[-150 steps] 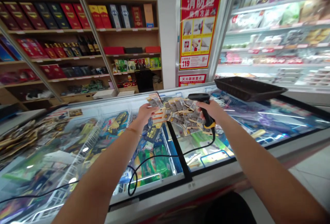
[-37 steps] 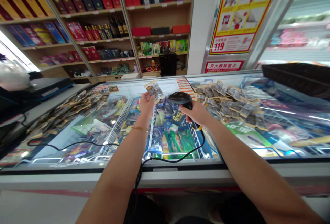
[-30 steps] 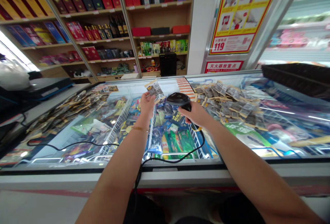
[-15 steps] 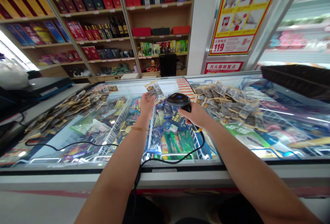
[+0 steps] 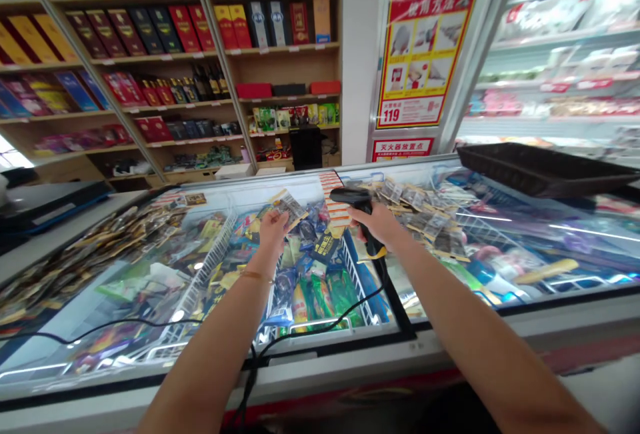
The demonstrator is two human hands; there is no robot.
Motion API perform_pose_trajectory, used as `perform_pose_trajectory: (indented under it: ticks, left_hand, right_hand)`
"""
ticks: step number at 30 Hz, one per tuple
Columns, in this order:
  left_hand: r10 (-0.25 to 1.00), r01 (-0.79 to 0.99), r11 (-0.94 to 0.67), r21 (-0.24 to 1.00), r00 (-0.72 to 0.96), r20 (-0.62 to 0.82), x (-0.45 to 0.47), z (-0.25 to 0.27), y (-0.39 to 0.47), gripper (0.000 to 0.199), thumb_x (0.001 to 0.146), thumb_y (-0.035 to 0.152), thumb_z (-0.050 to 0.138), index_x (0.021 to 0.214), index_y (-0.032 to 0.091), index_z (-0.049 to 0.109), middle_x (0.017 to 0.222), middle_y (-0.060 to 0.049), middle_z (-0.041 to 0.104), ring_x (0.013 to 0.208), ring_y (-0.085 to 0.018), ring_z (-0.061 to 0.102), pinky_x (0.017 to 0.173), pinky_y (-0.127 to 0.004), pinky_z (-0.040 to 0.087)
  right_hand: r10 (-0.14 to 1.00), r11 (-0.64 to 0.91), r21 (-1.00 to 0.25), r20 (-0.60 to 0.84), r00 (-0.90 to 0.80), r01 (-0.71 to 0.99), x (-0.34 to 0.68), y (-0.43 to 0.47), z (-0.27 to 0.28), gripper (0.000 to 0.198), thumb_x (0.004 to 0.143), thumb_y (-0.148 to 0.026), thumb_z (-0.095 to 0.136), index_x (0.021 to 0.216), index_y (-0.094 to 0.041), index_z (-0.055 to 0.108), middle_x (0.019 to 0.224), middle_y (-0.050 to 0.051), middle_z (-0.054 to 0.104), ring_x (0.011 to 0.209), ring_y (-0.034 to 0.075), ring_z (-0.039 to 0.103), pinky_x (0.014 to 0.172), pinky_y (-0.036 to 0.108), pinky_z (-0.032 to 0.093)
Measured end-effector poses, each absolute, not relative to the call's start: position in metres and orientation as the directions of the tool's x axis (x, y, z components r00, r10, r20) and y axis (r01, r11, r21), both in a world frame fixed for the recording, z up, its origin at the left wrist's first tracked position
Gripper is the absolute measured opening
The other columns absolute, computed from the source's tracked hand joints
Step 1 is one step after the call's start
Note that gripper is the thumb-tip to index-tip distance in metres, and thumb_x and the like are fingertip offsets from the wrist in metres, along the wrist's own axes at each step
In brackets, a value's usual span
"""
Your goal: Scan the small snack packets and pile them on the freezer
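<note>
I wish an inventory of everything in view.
chest freezer: one, white and black, centre
packages: many, multicoloured, inside
wire baskets: several, white, inside
held packet: one, tan and grey, centre
barcode scanner: one, black and yellow, centre
loose packets: many, brownish, left and right
cable: one, black, across front
striped sheet: one, orange and white, centre
tray: one, black, right
fire-safety posters: two, red, wall
boxes: many, mixed, back shelves
fridge: one, white, far right
left grip: one, on packet
right grip: one, on scanner
</note>
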State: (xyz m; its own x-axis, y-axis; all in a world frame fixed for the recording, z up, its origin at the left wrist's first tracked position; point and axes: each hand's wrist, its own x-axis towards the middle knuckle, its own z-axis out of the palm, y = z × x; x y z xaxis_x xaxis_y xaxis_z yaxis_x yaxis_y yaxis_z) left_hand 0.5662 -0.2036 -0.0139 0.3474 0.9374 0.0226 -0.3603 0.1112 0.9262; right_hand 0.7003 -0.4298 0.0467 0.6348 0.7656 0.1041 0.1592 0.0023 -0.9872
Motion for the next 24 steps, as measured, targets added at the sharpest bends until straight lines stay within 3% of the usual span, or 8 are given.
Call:
perform_pose_trajectory:
  ticks: [3, 7, 13, 19, 24]
  left_hand:
    - [0.893, -0.32, 0.14, 0.937, 0.45, 0.02, 0.587, -0.012, -0.217, 0.042, 0.057, 0.022, 0.09, 0.077, 0.018, 0.054, 0.068, 0.004, 0.06, 0.065, -0.012, 0.063, 0.078, -0.036, 0.057]
    - [0.792, -0.275, 0.167, 0.947, 0.609, 0.037, 0.63, 0.003, -0.244, 0.039, 0.058, 0.022, 0.092, 0.082, 0.016, 0.062, 0.075, -0.001, 0.067, 0.069, -0.012, 0.065, 0.083, -0.038, 0.058]
    - [0.641, -0.176, 0.113, 0.978, 0.765, 0.063, 0.716, 0.032, -0.293, 0.048, 0.049, 0.015, 0.095, 0.086, 0.018, 0.064, 0.073, -0.002, 0.068, 0.069, -0.017, 0.068, 0.078, -0.039, 0.057]
    - [0.627, 0.008, -0.253, 0.967, 0.763, 0.158, 0.787, 0.035, -0.333, 0.035, 0.057, 0.007, 0.084, 0.08, 0.02, 0.06, 0.065, 0.001, 0.06, 0.061, -0.021, 0.064, 0.072, -0.042, 0.054]
    - [0.602, 0.119, -0.593, 0.796, 0.723, 0.34, 0.814, 0.039, -0.347, 0.035, 0.057, 0.007, 0.083, 0.067, 0.022, 0.052, 0.066, -0.002, 0.059, 0.083, -0.029, 0.066, 0.087, -0.043, 0.048]
  right_hand:
    - [0.698, -0.05, -0.981, 0.098, 0.709, 0.185, 0.736, -0.467, 0.056, 0.024, 0.083, -0.032, 0.074, 0.077, -0.016, 0.058, 0.061, 0.001, 0.065, 0.038, 0.011, 0.057, 0.036, 0.022, 0.046]
    - [0.52, -0.106, -0.984, 0.067, 0.852, 0.142, 0.785, -0.523, 0.065, 0.026, 0.079, -0.032, 0.078, 0.077, -0.017, 0.058, 0.06, 0.002, 0.066, 0.037, 0.012, 0.056, 0.035, 0.023, 0.045]
    - [0.355, -0.077, -0.995, 0.029, 0.934, 0.06, 0.825, -0.583, 0.072, 0.023, 0.074, -0.03, 0.08, 0.076, -0.017, 0.061, 0.058, 0.003, 0.066, 0.036, 0.013, 0.054, 0.034, 0.025, 0.044]
    - [0.327, -0.053, -0.999, -0.007, 0.945, 0.011, 0.836, -0.606, 0.073, 0.023, 0.073, -0.031, 0.079, 0.073, -0.018, 0.06, 0.059, 0.004, 0.065, 0.037, 0.014, 0.054, 0.033, 0.026, 0.043]
    - [0.339, -0.047, -0.998, 0.02, 0.941, 0.038, 0.839, -0.607, 0.07, 0.025, 0.074, -0.034, 0.079, 0.077, -0.018, 0.06, 0.06, 0.002, 0.064, 0.037, 0.013, 0.054, 0.034, 0.025, 0.043]
